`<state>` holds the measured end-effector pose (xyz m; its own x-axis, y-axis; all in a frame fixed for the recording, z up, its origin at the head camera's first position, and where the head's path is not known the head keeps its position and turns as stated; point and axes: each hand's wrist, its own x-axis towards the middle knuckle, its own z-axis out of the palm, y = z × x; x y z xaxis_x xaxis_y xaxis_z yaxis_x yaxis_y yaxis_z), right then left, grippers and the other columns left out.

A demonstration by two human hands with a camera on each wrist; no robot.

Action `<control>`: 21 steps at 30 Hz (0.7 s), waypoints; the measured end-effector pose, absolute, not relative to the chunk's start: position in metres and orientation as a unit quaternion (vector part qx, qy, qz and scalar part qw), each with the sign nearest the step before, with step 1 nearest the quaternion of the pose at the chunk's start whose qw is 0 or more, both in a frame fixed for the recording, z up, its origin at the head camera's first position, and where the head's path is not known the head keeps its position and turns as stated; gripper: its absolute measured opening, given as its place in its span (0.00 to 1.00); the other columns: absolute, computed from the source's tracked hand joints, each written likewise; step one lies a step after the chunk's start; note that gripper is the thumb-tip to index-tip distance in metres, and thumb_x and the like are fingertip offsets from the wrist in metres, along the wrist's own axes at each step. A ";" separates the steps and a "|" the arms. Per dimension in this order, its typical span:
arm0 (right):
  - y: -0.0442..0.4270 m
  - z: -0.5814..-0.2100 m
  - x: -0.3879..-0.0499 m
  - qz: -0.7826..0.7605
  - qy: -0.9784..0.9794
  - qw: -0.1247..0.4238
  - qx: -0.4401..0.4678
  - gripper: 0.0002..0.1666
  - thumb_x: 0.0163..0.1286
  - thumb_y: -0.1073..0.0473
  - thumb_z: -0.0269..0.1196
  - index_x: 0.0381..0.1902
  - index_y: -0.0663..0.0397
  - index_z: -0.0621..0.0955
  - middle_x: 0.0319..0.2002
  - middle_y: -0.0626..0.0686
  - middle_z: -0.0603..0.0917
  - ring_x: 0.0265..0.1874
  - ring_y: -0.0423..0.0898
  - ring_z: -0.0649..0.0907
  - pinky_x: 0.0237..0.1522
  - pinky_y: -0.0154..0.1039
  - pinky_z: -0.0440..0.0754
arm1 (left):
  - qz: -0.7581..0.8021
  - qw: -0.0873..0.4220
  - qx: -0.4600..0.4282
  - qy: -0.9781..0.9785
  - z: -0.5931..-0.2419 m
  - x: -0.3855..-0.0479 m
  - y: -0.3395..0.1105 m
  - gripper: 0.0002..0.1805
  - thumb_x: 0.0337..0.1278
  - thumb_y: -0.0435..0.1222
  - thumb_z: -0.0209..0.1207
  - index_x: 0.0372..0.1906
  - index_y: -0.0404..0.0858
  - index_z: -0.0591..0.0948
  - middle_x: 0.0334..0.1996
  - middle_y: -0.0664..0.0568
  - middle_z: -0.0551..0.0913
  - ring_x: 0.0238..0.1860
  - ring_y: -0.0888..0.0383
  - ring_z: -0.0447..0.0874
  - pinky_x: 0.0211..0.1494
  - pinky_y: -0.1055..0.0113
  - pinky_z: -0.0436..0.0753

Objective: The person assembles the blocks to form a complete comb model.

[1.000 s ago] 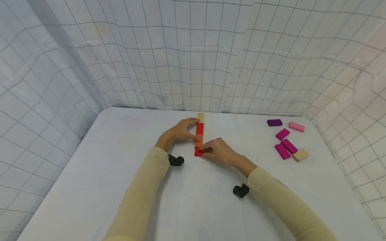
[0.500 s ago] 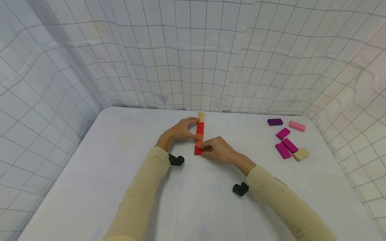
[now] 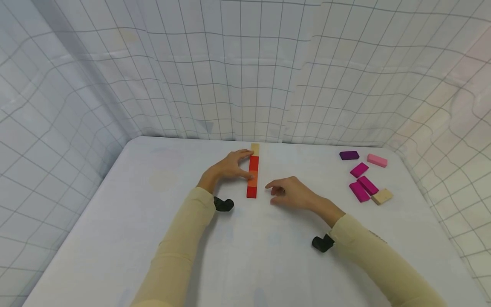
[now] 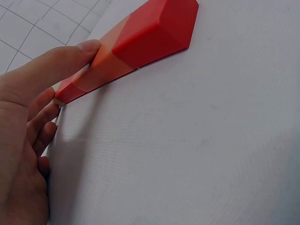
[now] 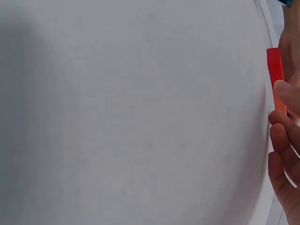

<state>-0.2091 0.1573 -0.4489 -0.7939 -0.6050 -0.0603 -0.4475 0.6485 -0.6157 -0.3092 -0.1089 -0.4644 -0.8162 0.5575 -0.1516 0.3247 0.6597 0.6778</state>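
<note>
A row of blocks runs end to end on the bench: pale wood at the far end, then red, orange and red. The left hand spreads along its left side, thumb touching the orange; the right hand, fingers loosely bent, is apart at its right, with magenta blocks and others lying farther right.

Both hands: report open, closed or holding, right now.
Left hand: open, thumb touching the orange block.
Right hand: open, fingers loosely curled, holding nothing.
</note>
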 end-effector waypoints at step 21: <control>0.260 -0.440 -0.195 -0.295 0.921 0.078 -0.241 0.22 0.67 0.62 0.73 0.58 0.59 0.85 0.43 0.48 0.87 0.44 0.48 0.83 0.51 0.50 0.84 | 0.338 0.174 0.258 0.888 -0.467 -0.310 -0.110 0.53 0.55 0.52 0.72 0.83 0.46 0.60 0.82 0.48 0.54 0.80 0.45 0.45 0.78 0.40 0.53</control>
